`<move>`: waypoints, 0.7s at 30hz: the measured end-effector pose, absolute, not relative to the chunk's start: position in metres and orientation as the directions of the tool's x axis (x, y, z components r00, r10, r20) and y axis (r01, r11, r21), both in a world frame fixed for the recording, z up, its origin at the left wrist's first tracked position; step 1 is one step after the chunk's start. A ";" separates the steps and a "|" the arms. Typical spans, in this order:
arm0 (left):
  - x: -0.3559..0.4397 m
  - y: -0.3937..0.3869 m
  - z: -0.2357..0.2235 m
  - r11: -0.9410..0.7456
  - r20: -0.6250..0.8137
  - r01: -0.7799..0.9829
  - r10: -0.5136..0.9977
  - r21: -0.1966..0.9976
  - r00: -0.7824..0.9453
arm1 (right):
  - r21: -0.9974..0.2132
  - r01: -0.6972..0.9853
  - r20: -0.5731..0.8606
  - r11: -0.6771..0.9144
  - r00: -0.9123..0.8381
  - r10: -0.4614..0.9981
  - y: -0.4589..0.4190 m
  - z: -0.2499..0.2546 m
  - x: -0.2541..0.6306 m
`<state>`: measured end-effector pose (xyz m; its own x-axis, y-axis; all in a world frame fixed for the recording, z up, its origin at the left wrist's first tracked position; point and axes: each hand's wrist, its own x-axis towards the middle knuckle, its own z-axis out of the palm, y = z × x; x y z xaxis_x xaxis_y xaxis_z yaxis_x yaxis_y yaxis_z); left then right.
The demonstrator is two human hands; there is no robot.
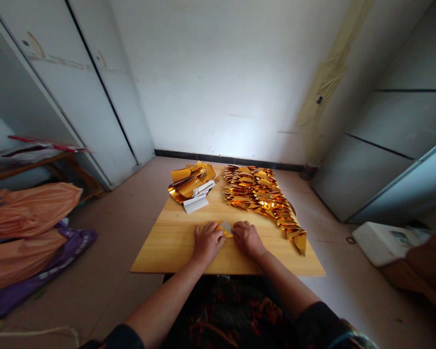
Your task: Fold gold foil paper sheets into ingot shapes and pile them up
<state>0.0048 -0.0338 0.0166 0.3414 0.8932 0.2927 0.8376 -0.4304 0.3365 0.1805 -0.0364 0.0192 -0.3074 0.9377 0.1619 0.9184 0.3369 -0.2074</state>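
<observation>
On the near half of a wooden tabletop (pixel 160 252), centre: small gold-and-grey paper piece (pixel 225 227), lying between the two hands. Left hand (pixel 208 241) at the piece's left end, fingers bent and bunched close together, tips down toward the wood; thumb side touches the paper. Right hand (pixel 249 238) at the right end, fingers likewise curled and close together, tips at the paper's edge. Whether either hand pinches the piece or only presses it: cannot tell, fingertips partly hidden. Gap between hands narrow, bridged by the paper.

Far left of tabletop: loose heap of gold sheets (pixel 189 185), some curled, with white folded paper (pixel 196 204) at its near right side. Far right: dense rows of folded gold pieces (pixel 254 186), overlapping, shiny; the rows trail toward the near right, ending in one pointed piece (pixel 300 241) close to the right edge.

Surroundings: on the floor at left, orange bag (pixel 29 208) over purple bag (pixel 76 241); at right, white box (pixel 381 242). Pale wall (pixel 218 87) beyond the table.
</observation>
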 end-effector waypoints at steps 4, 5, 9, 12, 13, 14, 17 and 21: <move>-0.003 -0.020 0.013 -0.403 0.231 0.796 0.915 0.453 0.331 | -0.204 0.906 0.162 0.370 -0.342 0.926 -0.054 0.021 0.170; -0.006 -0.017 0.013 -0.410 0.206 0.782 0.912 0.470 0.355 | -0.214 0.900 0.167 0.379 -0.348 0.922 -0.056 0.021 0.169; -0.019 -0.004 0.016 -0.456 0.094 0.737 0.874 0.499 0.477 | -0.277 0.862 0.188 0.424 -0.384 0.904 -0.058 0.022 0.176; -0.024 0.004 0.020 -0.467 0.034 0.721 0.850 0.512 0.526 | -0.324 0.816 0.215 0.478 -0.428 0.878 -0.054 0.022 0.184; -0.024 0.006 0.021 -0.474 0.022 0.714 0.840 0.515 0.542 | -0.332 0.801 0.223 0.499 -0.447 0.866 -0.052 0.022 0.186; -0.025 0.008 0.022 -0.483 0.012 0.707 0.829 0.516 0.558 | -0.335 0.786 0.227 0.519 -0.468 0.854 -0.049 0.021 0.189; -0.026 0.012 0.023 -0.506 -0.014 0.695 0.803 0.511 0.596 | -0.346 0.762 0.200 0.548 -0.510 0.836 -0.039 0.017 0.194; -0.026 0.011 0.022 -0.519 -0.005 0.697 0.800 0.495 0.599 | -0.379 0.748 0.174 0.545 -0.521 0.835 -0.029 0.013 0.192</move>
<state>-0.0257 0.0110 0.0222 0.5993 0.8005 -0.0053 0.6973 -0.5188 0.4946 0.1917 -0.0286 0.0132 -0.5211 0.8355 0.1744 0.7475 0.5454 -0.3792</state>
